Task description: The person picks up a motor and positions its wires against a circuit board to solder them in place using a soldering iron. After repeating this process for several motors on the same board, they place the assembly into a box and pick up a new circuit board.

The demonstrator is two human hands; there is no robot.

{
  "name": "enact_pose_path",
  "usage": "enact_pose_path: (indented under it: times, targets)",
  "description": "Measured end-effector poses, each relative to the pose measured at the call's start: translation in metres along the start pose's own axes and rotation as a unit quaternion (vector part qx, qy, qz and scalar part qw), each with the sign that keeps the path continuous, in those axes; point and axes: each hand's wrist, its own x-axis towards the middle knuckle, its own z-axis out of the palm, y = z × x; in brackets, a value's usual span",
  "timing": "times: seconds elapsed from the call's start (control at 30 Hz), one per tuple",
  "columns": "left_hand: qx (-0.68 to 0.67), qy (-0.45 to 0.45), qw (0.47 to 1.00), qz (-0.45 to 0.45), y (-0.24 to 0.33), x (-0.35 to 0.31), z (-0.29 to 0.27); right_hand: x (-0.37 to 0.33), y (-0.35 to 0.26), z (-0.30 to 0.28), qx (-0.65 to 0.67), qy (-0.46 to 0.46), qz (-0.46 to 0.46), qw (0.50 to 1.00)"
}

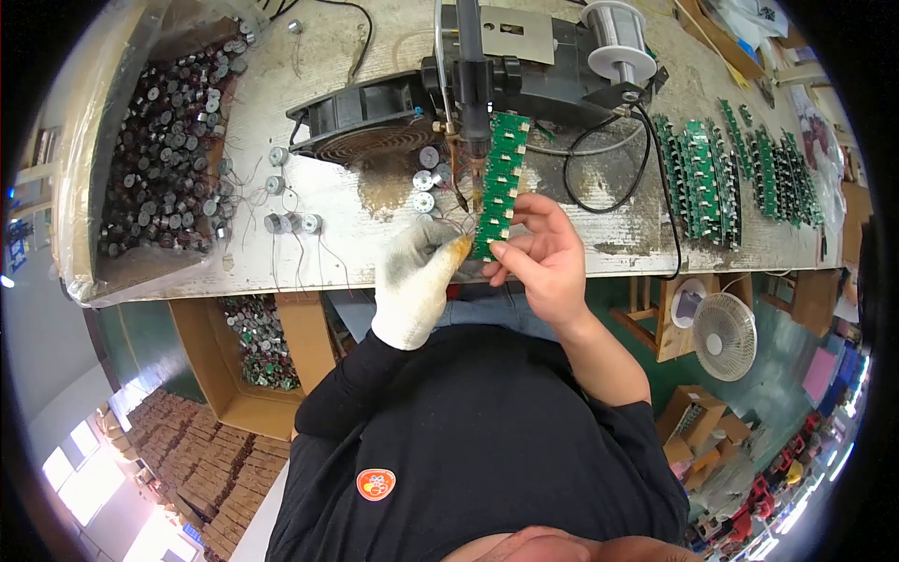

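A long green circuit board strip with a row of small pale connectors stands lengthwise under the soldering head. My right hand, bare, pinches the strip's near end between thumb and fingers. In a white glove with a stained thumb, my left hand is closed at the strip's lower left edge. Thin wires show by its fingertips; what lies inside its curled fingers is hidden. Several small round motors sit just beyond the glove, left of the soldering tip.
At left, a plastic-lined box holds many wired motors. Loose motors lie near the table edge. A black fan and solder spool stand behind. Finished-looking board strips line the right; a cable loops before them.
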Motion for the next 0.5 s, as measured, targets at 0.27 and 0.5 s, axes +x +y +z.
enact_pose_path:
  times: [0.27,0.5]
  targets:
    - [0.354,0.024,0.883,0.308,-0.004,-0.001,-0.022,0.009,0.002,-0.009,-0.040,0.019,-0.006,0.999]
    - [0.400,0.032,0.854,0.332,0.031,-0.008,-0.077,0.014,0.002,-0.007,-0.062,0.029,-0.013,0.998]
